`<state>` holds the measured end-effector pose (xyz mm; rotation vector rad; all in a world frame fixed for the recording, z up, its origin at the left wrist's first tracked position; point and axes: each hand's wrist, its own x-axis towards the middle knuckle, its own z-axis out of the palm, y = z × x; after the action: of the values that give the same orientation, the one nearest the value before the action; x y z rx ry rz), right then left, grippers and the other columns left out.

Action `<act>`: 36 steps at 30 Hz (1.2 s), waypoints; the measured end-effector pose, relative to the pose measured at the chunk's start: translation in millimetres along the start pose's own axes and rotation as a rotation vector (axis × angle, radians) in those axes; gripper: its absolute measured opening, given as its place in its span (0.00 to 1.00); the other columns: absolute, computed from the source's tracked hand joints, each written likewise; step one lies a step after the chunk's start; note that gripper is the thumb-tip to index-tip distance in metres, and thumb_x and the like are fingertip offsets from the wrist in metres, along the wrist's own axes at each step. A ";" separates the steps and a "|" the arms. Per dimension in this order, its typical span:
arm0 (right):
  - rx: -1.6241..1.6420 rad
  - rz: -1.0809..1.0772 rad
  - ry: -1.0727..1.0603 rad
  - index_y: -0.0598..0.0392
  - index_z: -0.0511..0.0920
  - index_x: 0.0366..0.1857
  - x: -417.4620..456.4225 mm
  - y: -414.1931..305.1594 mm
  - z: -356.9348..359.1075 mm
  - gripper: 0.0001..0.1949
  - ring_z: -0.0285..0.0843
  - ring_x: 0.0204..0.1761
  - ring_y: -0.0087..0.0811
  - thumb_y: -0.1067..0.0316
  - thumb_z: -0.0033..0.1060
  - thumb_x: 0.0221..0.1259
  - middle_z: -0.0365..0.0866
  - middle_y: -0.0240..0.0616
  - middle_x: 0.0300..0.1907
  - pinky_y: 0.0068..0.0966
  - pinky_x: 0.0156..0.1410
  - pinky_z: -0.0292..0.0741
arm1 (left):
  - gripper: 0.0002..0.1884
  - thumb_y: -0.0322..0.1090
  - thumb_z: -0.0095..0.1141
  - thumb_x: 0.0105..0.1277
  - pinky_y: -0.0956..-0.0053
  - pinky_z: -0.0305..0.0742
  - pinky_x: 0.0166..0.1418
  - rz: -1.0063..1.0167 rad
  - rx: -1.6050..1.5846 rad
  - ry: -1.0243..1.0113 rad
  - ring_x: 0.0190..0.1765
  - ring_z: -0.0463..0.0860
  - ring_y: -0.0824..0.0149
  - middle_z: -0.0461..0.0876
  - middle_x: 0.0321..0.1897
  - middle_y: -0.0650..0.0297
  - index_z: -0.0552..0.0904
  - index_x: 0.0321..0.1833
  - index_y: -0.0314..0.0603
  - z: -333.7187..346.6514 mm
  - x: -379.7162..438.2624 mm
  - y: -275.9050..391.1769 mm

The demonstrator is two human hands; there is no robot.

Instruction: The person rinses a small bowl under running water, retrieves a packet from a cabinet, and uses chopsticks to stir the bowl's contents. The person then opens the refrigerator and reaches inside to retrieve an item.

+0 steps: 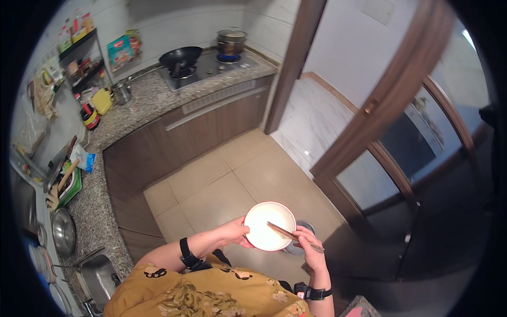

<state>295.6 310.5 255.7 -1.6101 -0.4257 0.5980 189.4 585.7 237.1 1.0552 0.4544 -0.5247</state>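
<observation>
A white bowl (262, 237) with a red rim is held above the tiled floor, low in the middle of the view. My left hand (234, 233) grips its left side, the thumb over the rim and the fingers beneath. In my right hand (311, 247) is a pair of wooden chopsticks (283, 231), slanting over the right rim with their tips inside the bowl. The right fingers are close to that rim; whether they touch it I cannot tell. The bowl's inside looks bright white, and its contents cannot be made out.
On the gas hob (210, 73) are a black wok (182, 57) and a lidded pot (231, 42) over a blue flame. A granite counter (134, 113) runs along the left to a steel sink (97, 277), beside a metal bowl (64, 232). A wood-framed door (370, 107) stands right.
</observation>
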 end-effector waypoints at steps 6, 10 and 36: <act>0.040 -0.034 -0.124 0.61 0.86 0.48 123.2 -22.1 99.9 0.13 0.82 0.56 0.32 0.64 0.53 0.75 0.79 0.39 0.60 0.28 0.57 0.82 | 0.36 0.26 0.43 0.72 0.71 0.91 0.45 0.111 -0.064 0.149 0.43 0.90 0.60 0.80 0.57 0.46 0.48 0.82 0.42 -107.4 -44.9 59.9; -0.199 -0.187 -0.125 0.61 0.87 0.40 204.9 -27.9 164.8 0.13 0.77 0.39 0.24 0.63 0.56 0.75 0.79 0.33 0.36 0.23 0.46 0.73 | 0.34 0.27 0.43 0.73 0.72 0.91 0.45 0.175 -0.082 0.313 0.43 0.91 0.61 0.82 0.56 0.45 0.50 0.81 0.39 -181.1 -60.9 79.8; -0.016 0.239 -1.057 0.52 0.82 0.59 609.2 -91.9 505.9 0.16 0.83 0.56 0.25 0.56 0.51 0.80 0.85 0.29 0.56 0.24 0.52 0.81 | 0.27 0.25 0.43 0.71 0.64 0.89 0.45 0.417 -0.719 1.019 0.46 0.91 0.51 0.83 0.55 0.47 0.62 0.73 0.43 -479.8 -79.7 224.6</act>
<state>480.0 1085.8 235.3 -1.2510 -1.0058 1.6312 214.1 1120.8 236.1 0.6073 1.1722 0.5828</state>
